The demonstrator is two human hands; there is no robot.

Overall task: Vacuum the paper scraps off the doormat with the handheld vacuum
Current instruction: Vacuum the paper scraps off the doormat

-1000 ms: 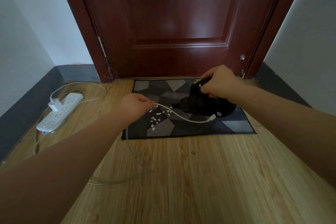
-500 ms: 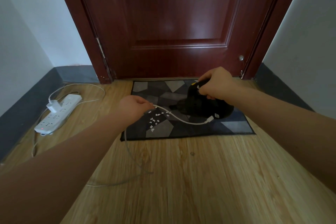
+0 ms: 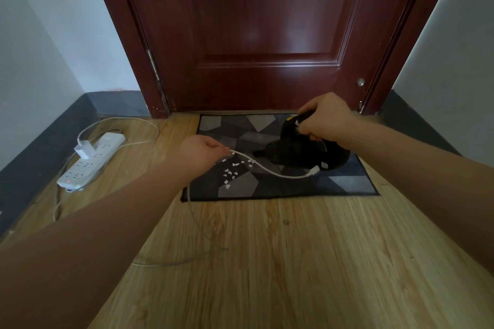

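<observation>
Both hands are busy and honestly not much has changed over the last second. My right hand (image 3: 324, 117) is still wrapped shut around the handle of the handheld vacuum (image 3: 302, 148), which sits on the doormat (image 3: 347, 181) with its nozzle aimed left. My left hand (image 3: 201, 151) is still pinched closed on the white charging cable (image 3: 270, 171), whose plug end lies right at the vacuum's rear; can't tell if it's actually seated in the port. The view just crept a touch closer.

So no cleaning yet, I'd say: the paper scraps (image 3: 232, 172) still lie in a loose cluster on the mat's left part, under the cable and just ahead of the nozzle.

Containers: only the vacuum's own dust bin, and it's black, so no idea what's inside. The power strip (image 3: 91, 161) sits off left on the floor.
</observation>
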